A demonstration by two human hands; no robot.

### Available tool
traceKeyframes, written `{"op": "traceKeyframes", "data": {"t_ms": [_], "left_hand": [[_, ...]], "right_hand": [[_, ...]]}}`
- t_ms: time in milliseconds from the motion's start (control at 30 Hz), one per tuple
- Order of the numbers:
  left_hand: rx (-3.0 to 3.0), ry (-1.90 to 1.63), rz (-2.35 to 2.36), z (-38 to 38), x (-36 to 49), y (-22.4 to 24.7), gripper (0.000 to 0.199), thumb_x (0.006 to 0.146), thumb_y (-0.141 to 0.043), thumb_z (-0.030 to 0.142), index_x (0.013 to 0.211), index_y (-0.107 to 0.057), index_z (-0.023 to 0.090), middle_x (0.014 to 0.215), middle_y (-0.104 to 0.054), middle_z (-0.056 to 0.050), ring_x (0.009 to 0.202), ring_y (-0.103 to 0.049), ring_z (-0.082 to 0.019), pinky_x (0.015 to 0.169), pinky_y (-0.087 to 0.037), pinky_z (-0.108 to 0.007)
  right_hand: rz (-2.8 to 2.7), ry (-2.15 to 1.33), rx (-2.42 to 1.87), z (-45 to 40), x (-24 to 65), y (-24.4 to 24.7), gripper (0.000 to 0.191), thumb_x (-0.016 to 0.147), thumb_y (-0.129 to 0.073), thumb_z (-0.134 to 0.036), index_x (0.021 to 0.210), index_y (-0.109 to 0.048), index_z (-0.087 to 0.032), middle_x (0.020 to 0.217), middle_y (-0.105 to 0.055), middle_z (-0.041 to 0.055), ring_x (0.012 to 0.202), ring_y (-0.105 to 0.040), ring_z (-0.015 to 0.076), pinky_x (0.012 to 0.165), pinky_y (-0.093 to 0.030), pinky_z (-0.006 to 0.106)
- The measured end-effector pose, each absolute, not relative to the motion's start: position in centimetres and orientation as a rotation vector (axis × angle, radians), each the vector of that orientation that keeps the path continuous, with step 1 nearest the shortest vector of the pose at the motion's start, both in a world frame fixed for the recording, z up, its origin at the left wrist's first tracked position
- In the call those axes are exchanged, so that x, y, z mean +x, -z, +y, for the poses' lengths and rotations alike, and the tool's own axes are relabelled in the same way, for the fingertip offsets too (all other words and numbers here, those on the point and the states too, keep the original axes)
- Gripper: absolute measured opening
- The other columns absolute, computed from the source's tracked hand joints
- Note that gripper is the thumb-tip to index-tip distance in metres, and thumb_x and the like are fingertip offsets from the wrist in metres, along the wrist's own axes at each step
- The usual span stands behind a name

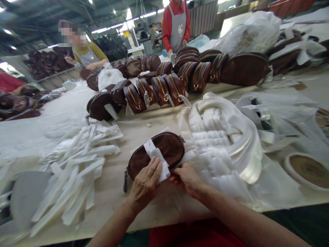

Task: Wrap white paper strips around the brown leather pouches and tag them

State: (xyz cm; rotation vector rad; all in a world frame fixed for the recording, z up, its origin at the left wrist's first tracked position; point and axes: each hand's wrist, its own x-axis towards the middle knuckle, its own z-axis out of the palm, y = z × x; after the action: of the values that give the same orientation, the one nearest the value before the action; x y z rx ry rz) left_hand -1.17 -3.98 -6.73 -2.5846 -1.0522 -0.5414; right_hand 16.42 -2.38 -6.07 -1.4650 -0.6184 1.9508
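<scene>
A dark brown oval bag [169, 147] lies on the table in front of me, a white strip [153, 151] running across its middle. My left hand [147, 176] rests flat on the strip and the bag's lower left side, its fingers stretched out and side by side. At the bag's lower right edge is my right hand [185, 176], with thumb and forefinger pinched together near the strip's end. What those fingers hold, if anything, is too small to make out. A dark zipper pull [125, 181] hangs at the bag's left end.
Loose white strips [82, 164] are heaped at the left. Rows of brown bags [164, 89] stand beyond my hands. White wrapping material [223, 137] and a roll of tape [308, 169] lie at the right. Two aproned people [88, 53] stand across the table [144, 216].
</scene>
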Motion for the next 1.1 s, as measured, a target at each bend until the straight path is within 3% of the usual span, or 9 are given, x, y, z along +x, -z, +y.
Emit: {"op": "traceKeyframes", "data": {"t_ms": [133, 233, 300, 433, 700, 1100], "left_hand": [[-2.536, 0.530, -1.076, -4.5, -0.7, 7.2, 0.036, 0.087, -0.038, 0.004, 0.120, -0.051, 0.002, 0.124, -0.054, -0.022, 0.128, -0.042, -0.031, 0.091, -0.051, -0.039], [-2.518, 0.539, -1.097, -4.7, -0.4, 7.3, 0.036, 0.088, -0.035, 0.003, 0.119, -0.052, 0.001, 0.125, -0.054, -0.021, 0.131, -0.036, -0.031, 0.093, -0.050, -0.039], [-2.515, 0.543, -1.122, -4.8, -0.3, 7.3, 0.036, 0.089, -0.034, 0.004, 0.120, -0.052, 0.001, 0.125, -0.054, -0.021, 0.133, -0.032, -0.031, 0.095, -0.049, -0.040], [-2.501, 0.546, -1.162, -5.1, -0.2, 7.4, 0.036, 0.090, -0.033, 0.006, 0.122, -0.050, 0.001, 0.127, -0.053, -0.021, 0.136, -0.028, -0.031, 0.097, -0.048, -0.039], [-2.488, 0.573, -1.230, -5.3, 0.1, 7.3, 0.038, 0.091, -0.032, 0.006, 0.126, -0.046, 0.001, 0.132, -0.049, -0.020, 0.136, -0.028, -0.028, 0.104, -0.043, -0.036], [-2.501, 0.776, -1.245, -5.5, 0.2, 7.3, 0.027, 0.092, -0.034, 0.010, 0.109, -0.055, 0.007, 0.116, -0.059, -0.016, 0.131, -0.038, -0.025, 0.098, -0.047, -0.034]], "right_hand": [[-1.013, -1.877, -1.470, -3.4, 18.2, 5.9, 0.019, 0.072, -0.056, -0.018, 0.054, -0.058, -0.015, 0.048, -0.058, 0.0004, 0.040, -0.052, 0.0099, 0.039, -0.038, 0.019], [-1.667, -1.192, -1.172, -3.5, 19.4, 5.5, 0.012, 0.077, -0.054, -0.017, 0.078, -0.066, -0.017, 0.074, -0.067, 0.0060, 0.068, -0.062, 0.0164, 0.063, -0.051, 0.028], [-2.004, -0.712, -0.869, -2.8, 19.7, 5.4, 0.028, 0.080, -0.047, -0.011, 0.100, -0.066, -0.018, 0.095, -0.068, 0.0095, 0.090, -0.061, 0.0206, 0.081, -0.050, 0.036], [-2.234, -0.361, -0.707, -0.7, 19.3, 6.0, 0.035, 0.085, -0.042, -0.006, 0.111, -0.062, -0.017, 0.104, -0.068, 0.0103, 0.097, -0.060, 0.0219, 0.084, -0.049, 0.039], [-2.217, -0.520, -0.637, 0.6, 19.2, 6.5, 0.024, 0.090, -0.044, -0.011, 0.095, -0.066, -0.020, 0.096, -0.070, 0.0075, 0.087, -0.063, 0.0161, 0.076, -0.051, 0.030], [-2.228, -0.608, -0.549, 0.7, 19.6, 6.4, 0.023, 0.089, -0.045, -0.011, 0.092, -0.065, -0.021, 0.089, -0.068, 0.0057, 0.082, -0.062, 0.0156, 0.072, -0.052, 0.029]]}}
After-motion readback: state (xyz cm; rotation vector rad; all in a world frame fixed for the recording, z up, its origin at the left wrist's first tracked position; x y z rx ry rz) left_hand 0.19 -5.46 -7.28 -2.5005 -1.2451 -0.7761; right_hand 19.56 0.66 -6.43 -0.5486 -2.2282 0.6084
